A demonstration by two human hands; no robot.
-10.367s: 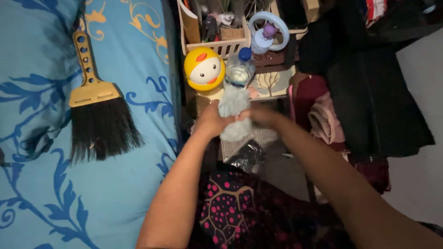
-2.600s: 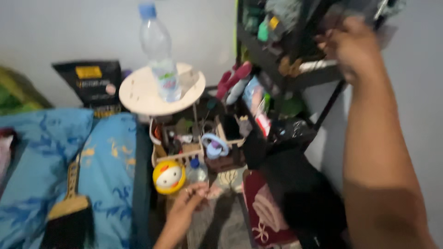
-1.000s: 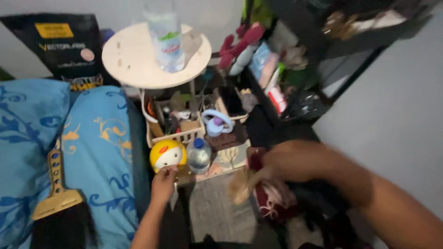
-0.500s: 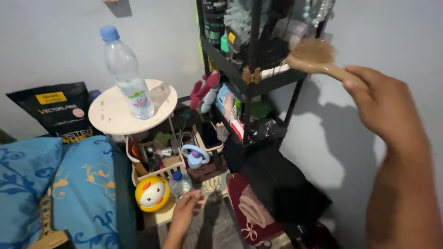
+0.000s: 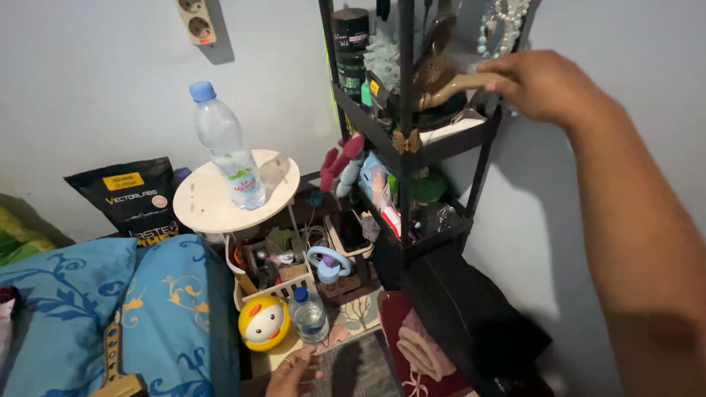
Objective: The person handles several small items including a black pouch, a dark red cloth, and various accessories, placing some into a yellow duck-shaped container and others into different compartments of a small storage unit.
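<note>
My right hand (image 5: 540,84) is raised to the upper tier of a black metal shelf rack (image 5: 406,147) and grips the handle of a wooden hairbrush (image 5: 441,81), whose head lies among the items on that tier. My left hand (image 5: 292,373) hangs low near the bottom edge, fingers loosely apart, holding nothing. It is just below a small water bottle (image 5: 309,316) and a round yellow toy (image 5: 263,322) on the floor.
A tall water bottle (image 5: 226,151) stands on a small round white table (image 5: 202,202). A basket of clutter (image 5: 276,268) sits under it. A blue patterned bed (image 5: 88,309) with a hand broom (image 5: 114,360) lies left. A black bag (image 5: 131,198) leans on the wall.
My right hand has carried the hairbrush up from near the floor to the rack's upper tier and set its head onto the shelf. My left hand stayed low.
</note>
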